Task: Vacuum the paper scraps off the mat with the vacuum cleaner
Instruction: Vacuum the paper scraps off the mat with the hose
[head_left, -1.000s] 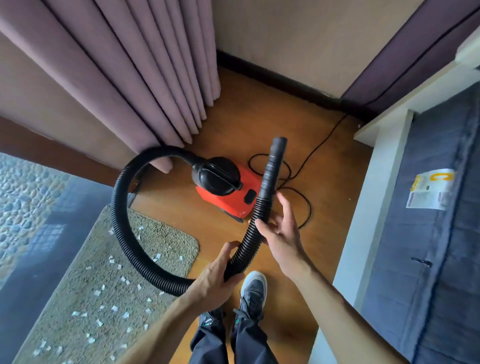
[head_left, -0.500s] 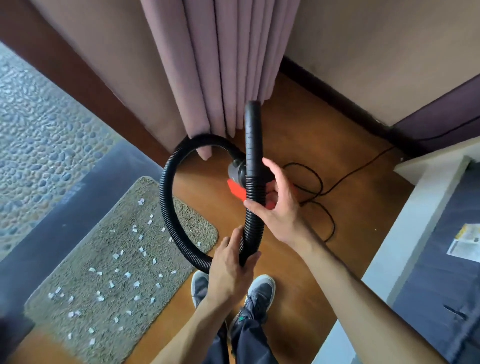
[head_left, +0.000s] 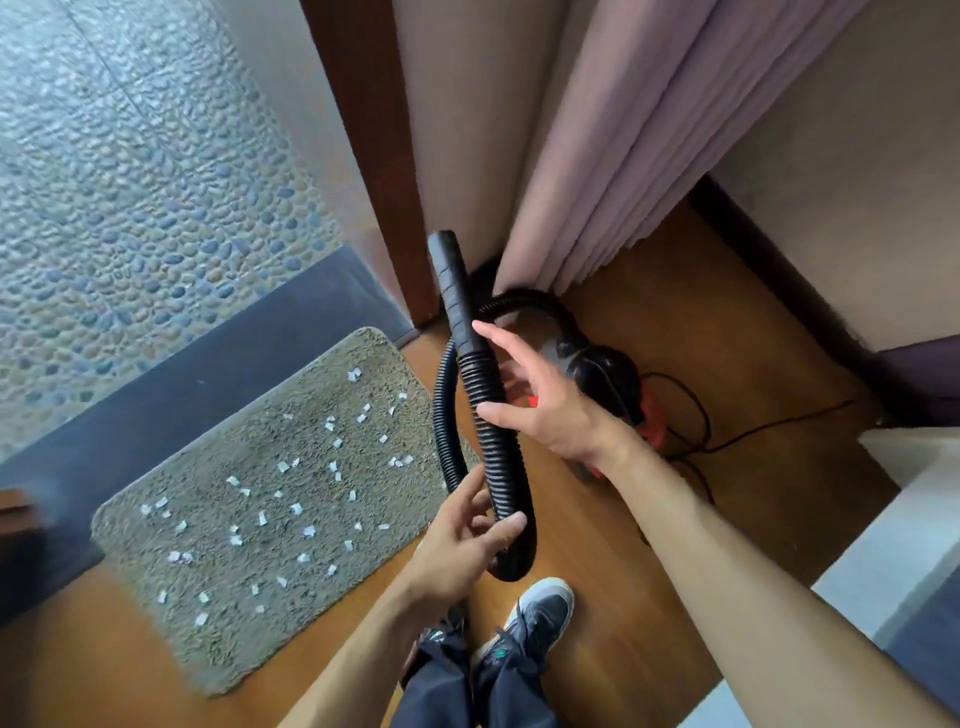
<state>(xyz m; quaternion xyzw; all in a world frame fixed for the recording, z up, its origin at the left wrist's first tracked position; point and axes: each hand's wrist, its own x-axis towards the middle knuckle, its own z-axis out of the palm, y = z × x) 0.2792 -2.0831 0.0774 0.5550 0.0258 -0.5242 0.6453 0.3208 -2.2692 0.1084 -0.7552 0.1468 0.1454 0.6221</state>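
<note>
Wood floor (head_left: 613, 582); mat (head_left: 249, 618) w/ paper scraps (head_left: 296, 508) at 9 o'clock of hose (head_left: 493, 452). Left hand (head_left: 462, 545) fingers clamped round hose bend; right hand (head_left: 550, 410) fingers apart, thumb & forefinger touching hose. Vacuum cleaner (head_left: 608, 374) at 3.

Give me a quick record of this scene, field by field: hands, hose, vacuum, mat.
left hand: grips the hose at its lower bend
right hand: fingers spread, touching the hose higher up
nozzle: points upward, off the mat
vacuum cleaner: on the wood floor behind the right hand, partly hidden
paper scraps: scattered over the mat, not yet vacuumed
mat: on the floor, left of the feet
</note>
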